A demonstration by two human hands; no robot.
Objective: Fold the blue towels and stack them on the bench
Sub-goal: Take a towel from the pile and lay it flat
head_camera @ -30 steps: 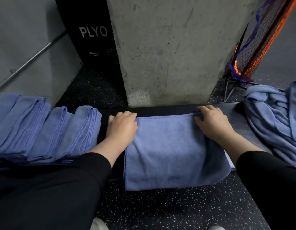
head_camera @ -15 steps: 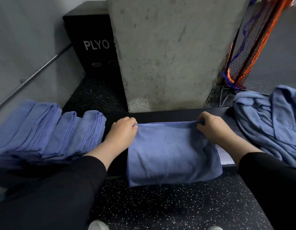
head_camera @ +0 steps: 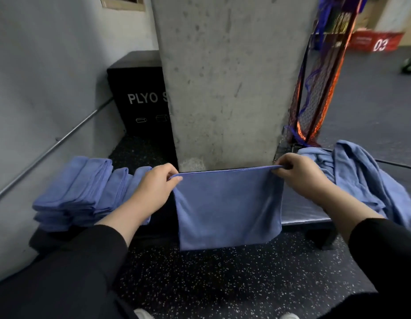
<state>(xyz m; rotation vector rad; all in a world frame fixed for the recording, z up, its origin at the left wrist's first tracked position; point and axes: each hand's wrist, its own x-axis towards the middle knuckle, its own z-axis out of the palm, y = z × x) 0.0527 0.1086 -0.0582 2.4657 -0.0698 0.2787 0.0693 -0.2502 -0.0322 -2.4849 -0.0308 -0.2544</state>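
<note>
Towel (head_camera: 227, 208) hangs over the bench's (head_camera: 301, 210) front edge; your left hand (head_camera: 153, 189) and right hand (head_camera: 301, 176) pinch its top corners.

A blue towel (head_camera: 227, 208) hangs flat, doubled over, its top edge stretched level above the bench's (head_camera: 301, 210) front edge and its lower edge dropping past it. Folded towels (head_camera: 84, 192) sit stacked in overlapping rows at the bench's left end. An unfolded heap (head_camera: 358, 178) of blue towels lies crumpled on the right end, spilling over the front edge.
</note>
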